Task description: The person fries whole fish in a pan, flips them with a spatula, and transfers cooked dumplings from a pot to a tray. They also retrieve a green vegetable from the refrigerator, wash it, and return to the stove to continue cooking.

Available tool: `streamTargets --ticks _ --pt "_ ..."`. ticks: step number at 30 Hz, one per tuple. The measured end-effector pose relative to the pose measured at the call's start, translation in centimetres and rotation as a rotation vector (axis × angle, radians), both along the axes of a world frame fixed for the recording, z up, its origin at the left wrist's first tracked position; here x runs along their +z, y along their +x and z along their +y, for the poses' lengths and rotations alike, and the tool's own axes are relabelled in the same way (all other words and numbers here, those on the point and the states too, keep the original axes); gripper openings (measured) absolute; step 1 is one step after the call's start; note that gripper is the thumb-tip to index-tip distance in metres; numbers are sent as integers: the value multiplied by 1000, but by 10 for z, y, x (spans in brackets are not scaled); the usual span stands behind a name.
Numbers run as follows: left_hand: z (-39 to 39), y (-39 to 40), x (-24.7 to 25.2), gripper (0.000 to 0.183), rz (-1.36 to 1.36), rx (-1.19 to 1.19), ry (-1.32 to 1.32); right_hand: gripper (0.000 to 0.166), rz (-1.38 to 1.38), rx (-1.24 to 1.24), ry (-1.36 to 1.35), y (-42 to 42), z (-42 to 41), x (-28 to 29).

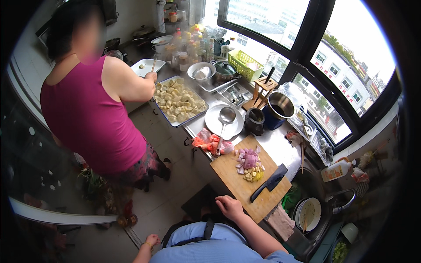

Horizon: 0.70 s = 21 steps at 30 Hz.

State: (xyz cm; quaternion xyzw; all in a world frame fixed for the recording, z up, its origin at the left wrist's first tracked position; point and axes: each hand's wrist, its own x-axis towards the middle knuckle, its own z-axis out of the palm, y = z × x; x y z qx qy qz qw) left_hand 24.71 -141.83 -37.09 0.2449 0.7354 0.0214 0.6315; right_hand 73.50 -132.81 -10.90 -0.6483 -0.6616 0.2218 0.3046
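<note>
My right hand (229, 207) hovers beside the near-left edge of a wooden cutting board (227, 164), empty, its fingers loosely bent and apart. Down by my left hip, my left hand (152, 240) is curled with nothing seen in it. On the board lie diced purple onion (249, 159), pale peeled garlic cloves (251, 173) and yellow slices (259, 177), perhaps ginger. A black cleaver (270, 181) rests on the board to their right, its handle towards me. Just left of the board, a metal ladle (227, 115) lies across a white plate (210, 120), above a crumpled red plastic bag (210, 142).
Another person (95, 115) stands at left, holding chopsticks (154, 65) over a white tray (138, 67). Dumplings fill a blue-rimmed tray (176, 124) overhanging the counter. A knife block (265, 83) and steel pot (279, 98) stand behind. At right, the sink (324, 184) holds bowls (309, 210).
</note>
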Motion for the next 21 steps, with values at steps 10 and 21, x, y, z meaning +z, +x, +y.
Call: streamTargets --ticks 10,21 --pt "11 24 26 23 23 142 99 37 -505 -313 -58 98 182 -23" --pt "-33 52 92 17 171 16 86 17 -590 -239 15 121 230 -59"
